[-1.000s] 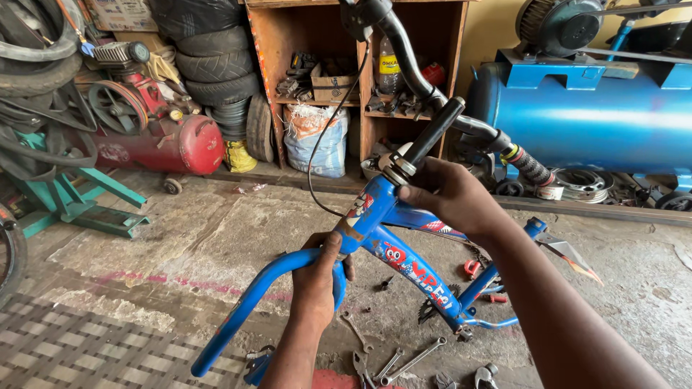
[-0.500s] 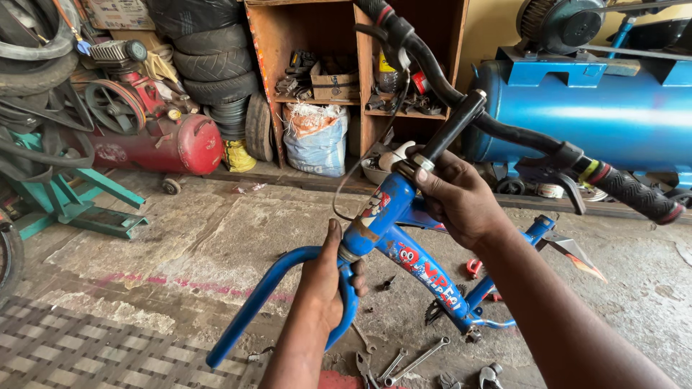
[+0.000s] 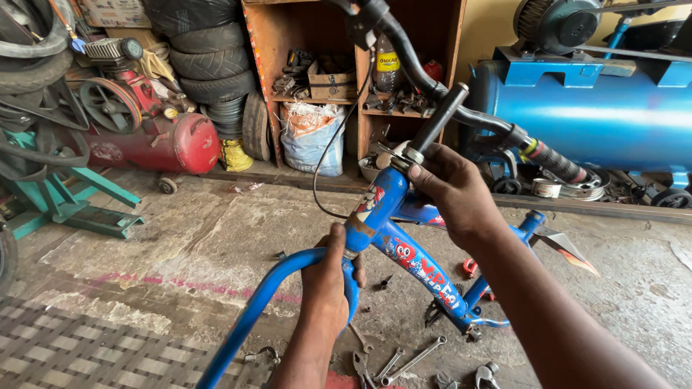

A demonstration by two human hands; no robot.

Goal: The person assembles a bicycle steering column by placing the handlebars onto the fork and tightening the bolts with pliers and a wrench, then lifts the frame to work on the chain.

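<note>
- left hand [image 3: 328, 292] wrapped tight round the blue fork [image 3: 270, 302], gripping just below the head tube, near centre of view
- right hand [image 3: 453, 189] closed on top of the head tube [image 3: 375, 209], fingers round the silver headset ring [image 3: 412, 155] at the base of the black stem [image 3: 440, 119]
- blue bike frame [image 3: 418, 266] held up off the floor, centre of view, tilted; fork sweeps down to near left, down tube runs to the right and down towards the bottom bracket
- black handlebar [image 3: 461, 108] sits on the stem, curves from top centre to a grip [image 3: 559, 162] with coloured bands on the right
- thin black cable [image 3: 328, 166] hangs in a loop left of the head tube
- wrenches [image 3: 404, 360] and small loose parts lie on the concrete floor [image 3: 180, 238] under the frame, near bottom centre
- red compressor tank [image 3: 169, 144] far left, stacked tyres [image 3: 209, 65] behind it
- wooden shelf [image 3: 288, 72] far centre, white sack [image 3: 313, 137] at its foot
- big blue tank [image 3: 598, 115] far right
- green metal stand [image 3: 65, 202] at left edge
</note>
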